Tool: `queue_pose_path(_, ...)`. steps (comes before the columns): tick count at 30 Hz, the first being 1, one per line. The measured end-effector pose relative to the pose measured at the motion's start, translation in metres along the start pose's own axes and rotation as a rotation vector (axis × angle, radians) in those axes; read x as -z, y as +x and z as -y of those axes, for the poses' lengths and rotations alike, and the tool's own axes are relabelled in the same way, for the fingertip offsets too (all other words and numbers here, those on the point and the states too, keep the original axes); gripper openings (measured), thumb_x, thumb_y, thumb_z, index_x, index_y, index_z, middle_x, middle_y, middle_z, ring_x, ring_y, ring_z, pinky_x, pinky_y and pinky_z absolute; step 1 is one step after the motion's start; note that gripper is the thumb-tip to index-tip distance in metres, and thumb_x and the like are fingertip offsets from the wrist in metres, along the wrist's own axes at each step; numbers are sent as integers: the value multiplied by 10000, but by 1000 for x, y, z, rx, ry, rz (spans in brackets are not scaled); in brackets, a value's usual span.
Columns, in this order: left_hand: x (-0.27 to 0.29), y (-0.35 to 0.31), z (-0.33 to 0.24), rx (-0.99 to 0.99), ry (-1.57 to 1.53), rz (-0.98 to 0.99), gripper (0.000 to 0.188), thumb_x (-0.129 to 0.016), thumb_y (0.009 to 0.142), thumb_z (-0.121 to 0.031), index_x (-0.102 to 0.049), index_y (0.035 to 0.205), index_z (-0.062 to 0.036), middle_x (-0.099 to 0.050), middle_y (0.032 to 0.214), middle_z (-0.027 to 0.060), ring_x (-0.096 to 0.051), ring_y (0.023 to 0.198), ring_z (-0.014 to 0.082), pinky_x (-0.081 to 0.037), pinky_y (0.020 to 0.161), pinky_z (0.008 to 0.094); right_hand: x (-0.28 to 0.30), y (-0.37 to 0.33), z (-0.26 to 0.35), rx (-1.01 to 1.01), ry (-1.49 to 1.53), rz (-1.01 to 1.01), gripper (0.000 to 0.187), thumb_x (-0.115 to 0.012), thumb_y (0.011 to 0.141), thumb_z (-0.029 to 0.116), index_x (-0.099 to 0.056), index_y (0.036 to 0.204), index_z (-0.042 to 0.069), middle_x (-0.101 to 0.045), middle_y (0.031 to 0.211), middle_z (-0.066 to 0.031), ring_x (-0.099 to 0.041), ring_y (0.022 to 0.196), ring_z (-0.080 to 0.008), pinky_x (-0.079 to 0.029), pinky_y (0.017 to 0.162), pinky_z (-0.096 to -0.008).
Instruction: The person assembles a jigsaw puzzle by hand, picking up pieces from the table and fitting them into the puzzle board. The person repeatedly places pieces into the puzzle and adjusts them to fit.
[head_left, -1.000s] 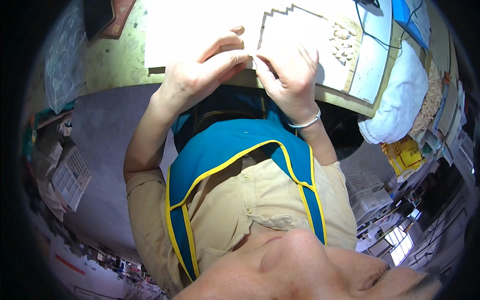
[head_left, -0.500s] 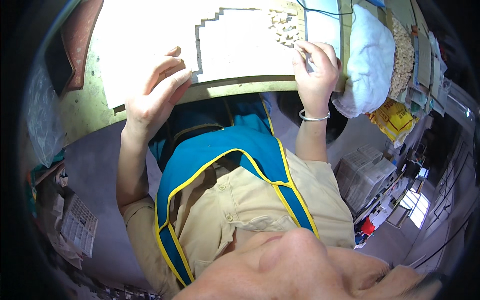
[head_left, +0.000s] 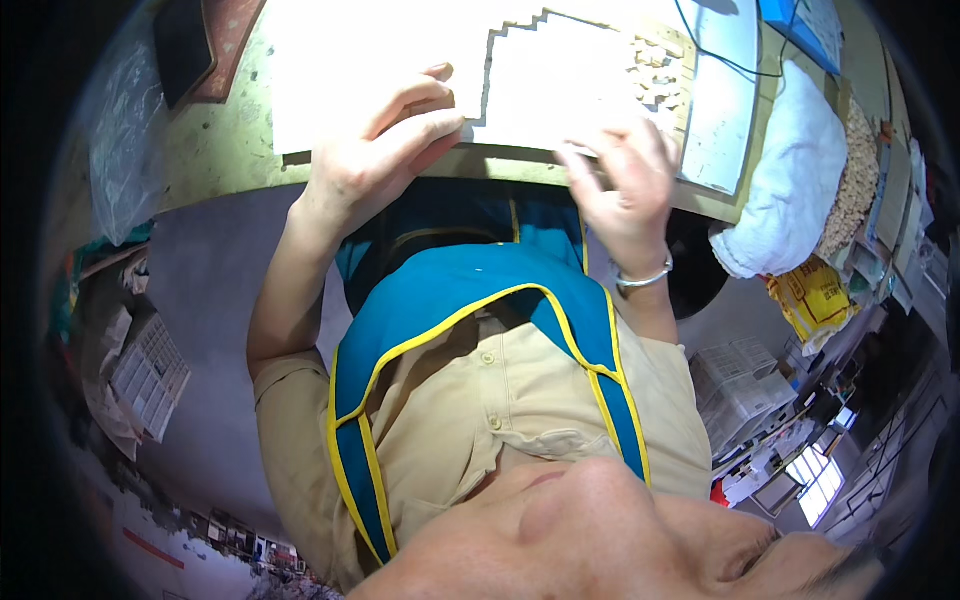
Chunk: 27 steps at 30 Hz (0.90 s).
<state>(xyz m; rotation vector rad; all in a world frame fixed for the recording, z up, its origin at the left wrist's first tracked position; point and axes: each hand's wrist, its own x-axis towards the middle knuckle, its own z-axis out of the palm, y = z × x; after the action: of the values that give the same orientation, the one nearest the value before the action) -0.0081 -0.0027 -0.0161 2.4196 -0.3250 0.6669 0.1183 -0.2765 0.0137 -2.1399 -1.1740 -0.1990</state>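
My left hand (head_left: 392, 140) rests at the near edge of a glaringly lit white board (head_left: 350, 50), its fingers bent but apart, with nothing seen in them. Beside its fingertips runs a dark stepped outline on the board. My right hand (head_left: 628, 180), a silver bangle (head_left: 643, 276) at its wrist, hangs over the board's near edge. Motion blur and glare hide whether its fingertips hold anything. Small pale tan blocks (head_left: 655, 72) lie in a loose heap beyond the right hand, next to a tan strip (head_left: 690, 90).
A white cloth bundle (head_left: 790, 170) lies at the table's right, beside a mass of tan pieces (head_left: 855, 185) and a yellow bag (head_left: 812, 300). A dark cable (head_left: 720, 68) crosses the back right. Clear plastic (head_left: 125, 150) hangs at the left; a reddish-brown panel (head_left: 225, 50) stands near it.
My right hand has moved away from the small blocks, toward my left hand and the near edge. The view has shifted, so the table appears further right. The left hand keeps its pose.
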Motion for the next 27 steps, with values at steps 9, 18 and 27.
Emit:
queue_pose_path(9,2,1,0,10,-37,-21,243,-882,908,-40,-807,1137,-62,-776,1245,153,-764,1270,320,-663,987,367,-47,20,26,80,75,78,213,-903,877,154,-817,1071,143,-704,1001,-33,-675,1003,-246,-440,908,-430)
queue_pose_path(18,0,1,1,17,-43,-35,212,-891,891,-44,-797,1081,-54,-782,1224,144,-775,1248,313,-667,969,359,-49,23,26,61,82,71,184,-912,854,148,-802,999,121,-716,944,-42,-687,951,-255,-448,895,-422)
queue_pose_path(27,-1,5,1,-8,-5,-95,198,-886,884,-102,-747,1025,-93,-762,1163,40,-792,1169,218,-659,815,279,-51,25,27,42,111,66,138,-889,851,115,-795,951,112,-715,919,-46,-683,925,-254,-437,866,-421)
